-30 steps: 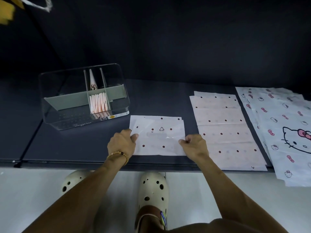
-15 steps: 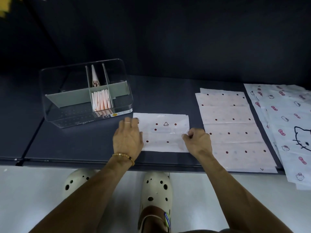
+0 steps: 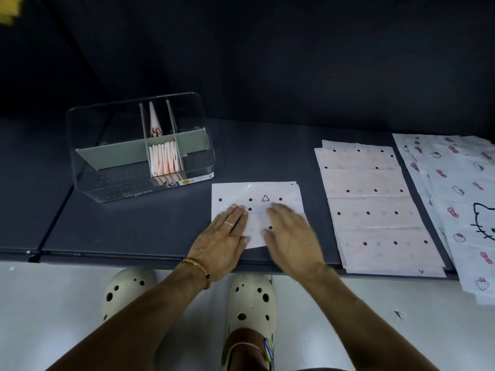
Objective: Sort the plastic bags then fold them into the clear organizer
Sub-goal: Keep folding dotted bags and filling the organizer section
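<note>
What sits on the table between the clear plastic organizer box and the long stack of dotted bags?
The folded white dotted bag, both hands flat on it, in the head view.

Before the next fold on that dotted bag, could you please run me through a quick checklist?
1. Folded dotted bag lies flat on the table: ok.
2. Left hand presses it, fingers straight: ok.
3. Right hand on the bag: blurred, cannot tell.
4. Bag edges aligned: top right layers slightly offset, not ok.
5. Clear organizer beside the bag: ok.
6. Room in the front middle compartment: looks full, not ok.
</note>
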Demonstrator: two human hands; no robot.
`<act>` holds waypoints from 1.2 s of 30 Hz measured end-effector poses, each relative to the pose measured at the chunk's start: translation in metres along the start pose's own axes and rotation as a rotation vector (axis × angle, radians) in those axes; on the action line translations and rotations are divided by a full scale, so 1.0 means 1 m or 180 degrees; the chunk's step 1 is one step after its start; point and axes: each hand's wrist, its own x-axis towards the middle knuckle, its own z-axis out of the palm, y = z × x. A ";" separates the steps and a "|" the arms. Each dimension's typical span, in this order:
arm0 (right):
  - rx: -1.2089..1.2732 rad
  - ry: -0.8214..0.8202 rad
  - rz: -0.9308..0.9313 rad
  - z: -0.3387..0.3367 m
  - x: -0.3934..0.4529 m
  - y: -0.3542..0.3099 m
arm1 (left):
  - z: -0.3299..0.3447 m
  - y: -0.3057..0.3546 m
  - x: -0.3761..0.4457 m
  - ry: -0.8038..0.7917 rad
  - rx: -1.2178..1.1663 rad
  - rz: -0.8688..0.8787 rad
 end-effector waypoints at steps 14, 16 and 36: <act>-0.0196 -0.0545 -0.0055 -0.009 -0.021 0.052 | 0.004 -0.015 -0.019 -0.0116 -0.0165 -0.0249; -0.0068 -0.0496 -0.0339 -0.009 -0.023 0.044 | 0.003 -0.015 -0.019 -0.0054 -0.0216 -0.0245; 0.1952 -0.0642 0.1888 -0.023 0.010 0.044 | -0.034 -0.033 -0.004 0.0447 -0.1417 -0.1713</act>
